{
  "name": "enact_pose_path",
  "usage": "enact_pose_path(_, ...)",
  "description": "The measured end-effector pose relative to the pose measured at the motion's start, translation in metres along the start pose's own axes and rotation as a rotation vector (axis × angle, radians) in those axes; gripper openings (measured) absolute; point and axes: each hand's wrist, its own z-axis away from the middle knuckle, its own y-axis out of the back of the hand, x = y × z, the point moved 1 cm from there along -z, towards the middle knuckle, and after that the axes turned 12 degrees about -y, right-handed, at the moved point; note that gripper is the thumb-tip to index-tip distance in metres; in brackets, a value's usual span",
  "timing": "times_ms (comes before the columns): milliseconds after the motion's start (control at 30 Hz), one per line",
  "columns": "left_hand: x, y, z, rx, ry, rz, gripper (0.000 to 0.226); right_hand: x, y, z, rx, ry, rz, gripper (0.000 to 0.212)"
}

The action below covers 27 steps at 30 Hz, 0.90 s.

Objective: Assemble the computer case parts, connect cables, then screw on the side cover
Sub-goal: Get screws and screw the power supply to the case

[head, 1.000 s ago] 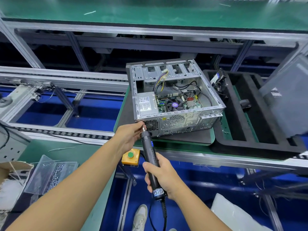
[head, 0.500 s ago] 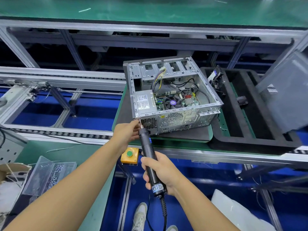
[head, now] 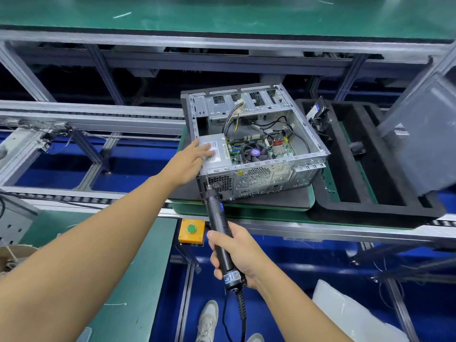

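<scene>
Case: computer case [head: 256,149], open side up on a green pallet [head: 246,211], at 1 o'clock of centre.
Left hand [head: 191,159]: fingers straight, flat on the power supply [head: 218,156] — case's 9 o'clock side.
Right hand [head: 238,253]: wrapped round the electric screwdriver [head: 219,225], tip at the case's 7 o'clock corner.
Surface: black foam tray [head: 345,193] at the case's 3 o'clock; green tabletop [head: 128,267] at 7.
Room: aluminium frames [head: 103,70], blue floor [head: 283,262].

Consists of aluminium-framed conveyor rails [head: 93,112] running left to right, with green-matted shelf [head: 222,18] behind and green bench [head: 128,267] at near left. Stands over blue floor [head: 56,169]. Carries yellow button box [head: 192,239] on near rail.
</scene>
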Motion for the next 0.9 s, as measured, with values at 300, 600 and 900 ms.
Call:
enact_pose_path(300,-0.006,-0.003,0.001,-0.008,-0.017,0.013,0.046,0.005,0.014,0.000,0.134,0.020,0.271,0.038)
enact_pose_path(600,-0.028,-0.018,0.012,-0.045,-0.247,-0.364,0.080,0.015,0.073,0.005,0.200,-0.052,0.522,0.034)
enact_pose_path(900,-0.045,-0.007,-0.002,0.064,-0.017,-0.597,0.066,-0.017,0.100,0.001,0.221,0.030,0.599,0.022)
